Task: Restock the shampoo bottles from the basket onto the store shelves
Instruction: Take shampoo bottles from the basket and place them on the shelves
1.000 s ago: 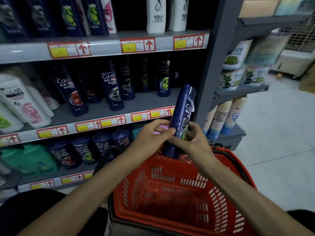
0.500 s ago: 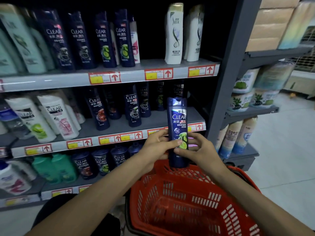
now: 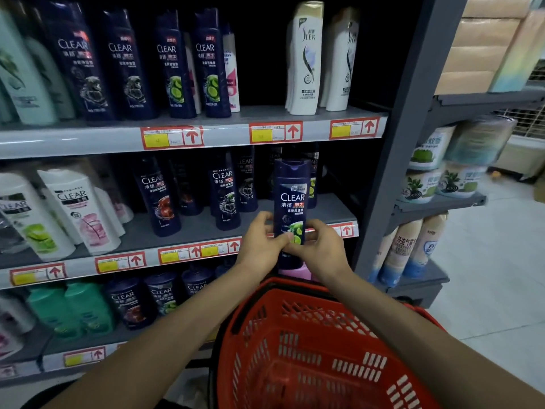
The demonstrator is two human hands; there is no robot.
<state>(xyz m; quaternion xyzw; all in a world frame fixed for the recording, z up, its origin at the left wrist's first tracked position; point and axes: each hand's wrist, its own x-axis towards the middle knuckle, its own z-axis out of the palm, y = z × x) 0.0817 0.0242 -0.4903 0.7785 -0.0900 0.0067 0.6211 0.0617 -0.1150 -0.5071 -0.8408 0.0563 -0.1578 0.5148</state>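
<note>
A store aisle is seen: a grey shelving unit [image 3: 413,143] fills the view, with pale floor [image 3: 486,290] to its right. Three shelves are stocked. On the top shelf [image 3: 88,140] dark blue bottles are lined up, with two white bottles [image 3: 303,60] near the right end. On the middle shelf [image 3: 191,228] white bottles are stood at the left and dark blue ones toward the centre and right. On the bottom shelf [image 3: 53,358] green and dark blue bottles are kept.

A red basket [image 3: 309,320] is placed below the forearms, close to the shelving. Of its inside, only the slotted walls and floor are shown.

The bottle [image 3: 292,202], dark blue with a lime on its label, is held upright above the basket's far rim, in front of the right end of the middle shelf. Its base is below the shelf's edge and it is not set on the shelf. It is grasped low on its body from both sides: the left hand [image 3: 259,246] is curled round its left side and the right hand [image 3: 321,249] round its right.

Against the frame a second ago, the bottle is no longer tilted with its label turned away; it is now upright, label forward. Against half a second ago, it is raised slightly, and more of the top shelf is brought into view.
</note>
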